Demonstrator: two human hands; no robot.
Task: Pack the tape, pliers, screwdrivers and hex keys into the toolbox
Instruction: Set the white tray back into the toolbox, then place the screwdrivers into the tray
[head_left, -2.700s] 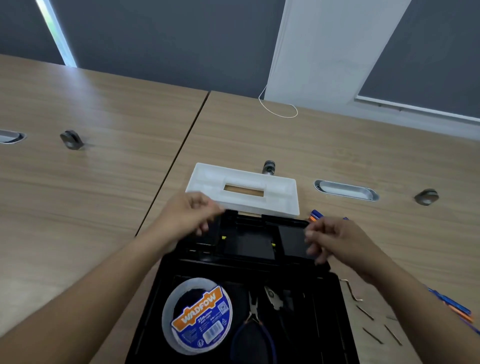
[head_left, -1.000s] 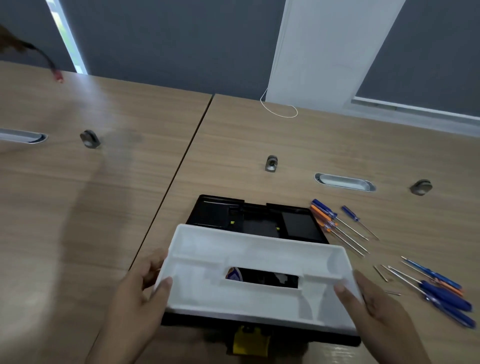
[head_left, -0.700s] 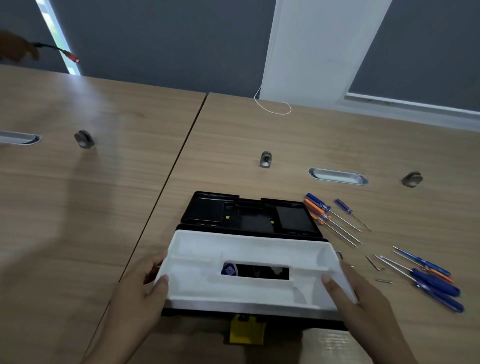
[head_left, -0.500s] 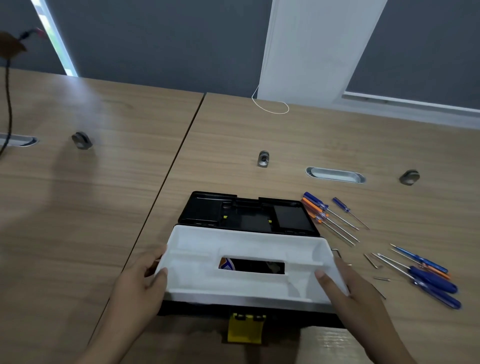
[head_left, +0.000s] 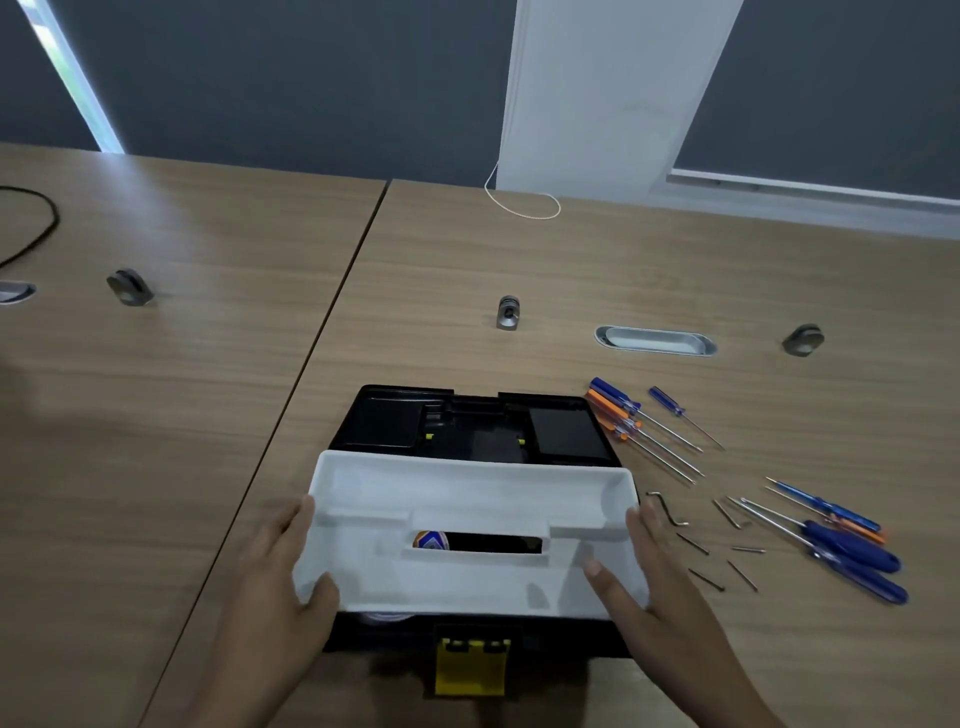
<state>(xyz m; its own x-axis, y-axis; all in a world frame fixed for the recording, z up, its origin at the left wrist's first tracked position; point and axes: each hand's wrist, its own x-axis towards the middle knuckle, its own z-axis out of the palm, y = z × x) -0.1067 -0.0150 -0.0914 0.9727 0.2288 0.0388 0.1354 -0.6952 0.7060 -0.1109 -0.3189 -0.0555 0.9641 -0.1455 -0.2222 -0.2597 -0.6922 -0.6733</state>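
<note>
Latch: a yellow latch (head_left: 470, 666) is hanging at the near front edge of the toolbox (head_left: 363, 631), between the two forearms.
Left hand: the left hand (head_left: 283, 587) is gripping the near-left corner of the white tray (head_left: 467, 499), thumb lying over the rim inside, fingers curling along the tray's left outer wall.
Right hand: the right hand (head_left: 644, 587) is gripping the near-right corner the same way, thumb resting on the tray floor, fingers pressing the right wall.
Tray: it is sitting level across the open black toolbox, covering most of the body.
Tape: the tape (head_left: 431, 540) label is showing only through the tray's handle slot, between the two thumbs and below them; a sliver of the roll is peeking out under the tray's near edge.
Pliers: hidden under the tray; cannot tell.
Lid: the toolbox lid (head_left: 472, 426) is lying open flat beyond the tray.
Hex keys: the hex keys (head_left: 698, 540) are lying scattered on the table (head_left: 519, 260), just beside the right hand's fingers.
Screwdrivers: large blue screwdrivers (head_left: 841, 551) are lying right of the keys; smaller blue and orange ones (head_left: 639, 421) are lying farther off, beside the lid.
</note>
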